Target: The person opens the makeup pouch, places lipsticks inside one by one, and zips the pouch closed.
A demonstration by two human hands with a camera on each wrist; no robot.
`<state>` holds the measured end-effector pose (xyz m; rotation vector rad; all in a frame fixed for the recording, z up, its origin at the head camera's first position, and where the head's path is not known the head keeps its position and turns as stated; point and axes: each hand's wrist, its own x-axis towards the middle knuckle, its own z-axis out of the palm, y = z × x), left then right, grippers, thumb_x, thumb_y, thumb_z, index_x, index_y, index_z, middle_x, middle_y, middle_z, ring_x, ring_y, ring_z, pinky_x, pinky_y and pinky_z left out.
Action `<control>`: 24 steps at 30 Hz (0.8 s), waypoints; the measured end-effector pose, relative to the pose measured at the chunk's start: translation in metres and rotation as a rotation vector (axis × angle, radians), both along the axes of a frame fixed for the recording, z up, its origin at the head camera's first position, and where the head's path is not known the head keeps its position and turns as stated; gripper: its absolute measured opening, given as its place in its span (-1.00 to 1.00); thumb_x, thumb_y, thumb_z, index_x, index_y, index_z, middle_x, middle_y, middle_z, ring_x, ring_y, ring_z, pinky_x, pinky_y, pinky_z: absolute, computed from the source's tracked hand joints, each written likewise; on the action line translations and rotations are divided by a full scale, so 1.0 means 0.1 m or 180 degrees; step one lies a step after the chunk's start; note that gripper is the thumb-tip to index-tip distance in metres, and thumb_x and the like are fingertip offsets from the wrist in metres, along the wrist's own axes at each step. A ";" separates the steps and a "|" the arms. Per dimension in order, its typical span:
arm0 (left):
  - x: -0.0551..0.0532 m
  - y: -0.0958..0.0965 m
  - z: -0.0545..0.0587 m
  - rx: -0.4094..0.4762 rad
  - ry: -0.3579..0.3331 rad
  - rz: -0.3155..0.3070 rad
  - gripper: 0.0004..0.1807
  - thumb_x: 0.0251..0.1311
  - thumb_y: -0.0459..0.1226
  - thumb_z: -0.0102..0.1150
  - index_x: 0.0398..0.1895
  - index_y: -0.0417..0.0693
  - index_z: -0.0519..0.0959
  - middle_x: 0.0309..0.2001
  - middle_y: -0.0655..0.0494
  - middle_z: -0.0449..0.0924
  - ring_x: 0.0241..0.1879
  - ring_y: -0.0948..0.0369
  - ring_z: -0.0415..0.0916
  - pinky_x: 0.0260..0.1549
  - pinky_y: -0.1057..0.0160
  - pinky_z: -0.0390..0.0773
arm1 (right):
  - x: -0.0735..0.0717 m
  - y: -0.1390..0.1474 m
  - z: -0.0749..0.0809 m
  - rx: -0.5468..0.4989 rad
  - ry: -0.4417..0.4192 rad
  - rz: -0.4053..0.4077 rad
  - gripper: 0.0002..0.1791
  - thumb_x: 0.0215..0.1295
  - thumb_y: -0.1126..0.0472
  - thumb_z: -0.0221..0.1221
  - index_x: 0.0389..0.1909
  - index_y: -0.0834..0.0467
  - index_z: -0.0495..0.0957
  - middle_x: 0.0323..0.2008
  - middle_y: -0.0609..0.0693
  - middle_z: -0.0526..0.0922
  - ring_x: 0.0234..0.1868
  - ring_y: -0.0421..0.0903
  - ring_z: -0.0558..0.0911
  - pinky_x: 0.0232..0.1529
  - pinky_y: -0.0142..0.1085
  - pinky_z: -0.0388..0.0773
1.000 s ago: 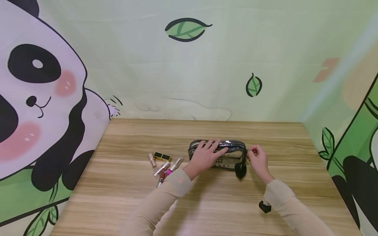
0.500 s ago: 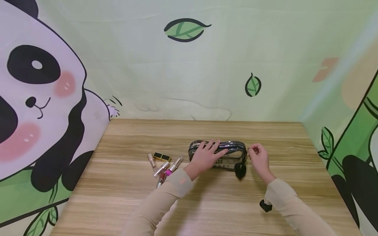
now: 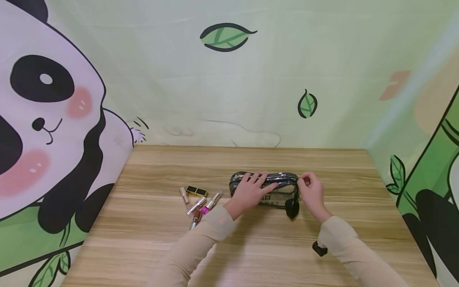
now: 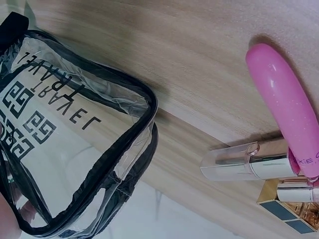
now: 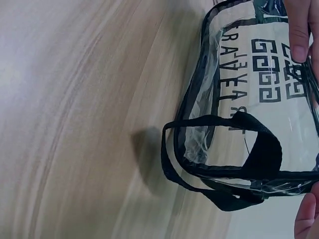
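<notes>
A clear plastic toiletry pouch [image 3: 276,198] with black trim and "TRAVEL" lettering stands on the wooden table. My left hand [image 3: 249,191] holds its top, fingers spread over the upper side and thumb along the front edge. At the pouch's right end, my right hand [image 3: 312,191] pinches the zipper pull between thumb and forefinger; the fingertips mostly hide it. A black strap handle [image 5: 266,154] loops out from that end, below the right fingers. In the left wrist view the pouch's front panel shows black square logos [image 4: 40,127].
Left of the pouch lie several lipsticks [image 3: 196,205], near the left forearm. Among them are a black-and-gold case [image 3: 197,191] and a glossy pink tube [image 4: 281,102]. A panda-print backdrop [image 3: 229,99] rises behind the table [image 3: 161,255].
My right hand has shifted slightly left and up, closer against the pouch's right end. The left hand keeps its place on top; the lipsticks have not moved.
</notes>
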<state>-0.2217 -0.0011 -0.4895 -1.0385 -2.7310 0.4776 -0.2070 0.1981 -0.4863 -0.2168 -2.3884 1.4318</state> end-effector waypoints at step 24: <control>0.01 -0.04 -0.03 0.0098 0.0182 -0.0044 -0.45 0.23 0.00 -0.14 0.28 0.55 0.02 0.33 0.15 0.09 0.26 0.14 0.15 0.14 0.08 0.29 | -0.05 -0.11 -0.02 0.1850 0.1243 0.0302 -0.99 -0.10 0.37 0.09 -0.60 0.23 0.44 -0.62 0.01 0.45 -0.62 -0.15 0.39 -0.65 -0.40 0.28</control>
